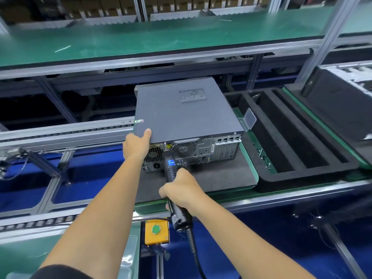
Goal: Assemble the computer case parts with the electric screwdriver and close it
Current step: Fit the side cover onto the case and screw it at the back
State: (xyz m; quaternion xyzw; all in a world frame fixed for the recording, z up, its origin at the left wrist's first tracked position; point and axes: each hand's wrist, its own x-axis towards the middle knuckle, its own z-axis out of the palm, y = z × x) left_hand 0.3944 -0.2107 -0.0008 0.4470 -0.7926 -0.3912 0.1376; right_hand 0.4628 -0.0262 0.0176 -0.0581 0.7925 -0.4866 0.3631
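A dark grey computer case lies flat on a dark foam pad, its rear panel with fans and ports facing me and its cover panel on top. My left hand grips the near left corner of the case, thumb on the top panel. My right hand holds the black electric screwdriver around its body. The screwdriver's tip touches the upper edge of the rear panel, just left of the round fan grille. Its cable runs down toward me.
A black foam tray with long slots sits on the green pallet to the right. A yellow box with a green button is mounted below the conveyor rail. A green shelf spans above the line. Roller conveyor rails extend left.
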